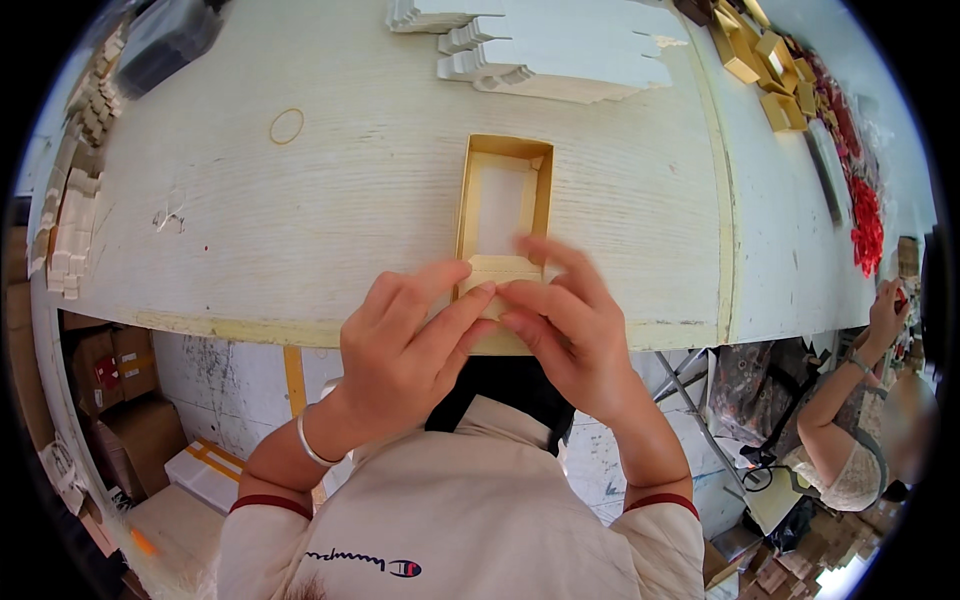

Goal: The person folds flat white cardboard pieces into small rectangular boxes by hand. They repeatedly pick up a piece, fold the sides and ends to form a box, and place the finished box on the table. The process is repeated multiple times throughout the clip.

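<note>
A gold cardboard box (545,190) with a pale inside lies open-topped near the front edge of the table, its far end and long sides standing up. At its near end is a folded flap (500,264). My left hand (400,335) pinches that end, its index finger and thumb pressed on the flap and another finger at the left corner. My right hand (578,335) grips the same end from the right. Its raised index finger is slightly blurred by the right side wall. Both thumbs nearly meet, and the hands hide part of the near wall.
Stacks of flat white cardboard blanks (570,60) lie at the far side. A rubber band (286,126) is on the table at the left. More folded card (75,225) lines the left edge. Gold boxes (735,50) are at the far right, and another person's arm (835,400) shows at right.
</note>
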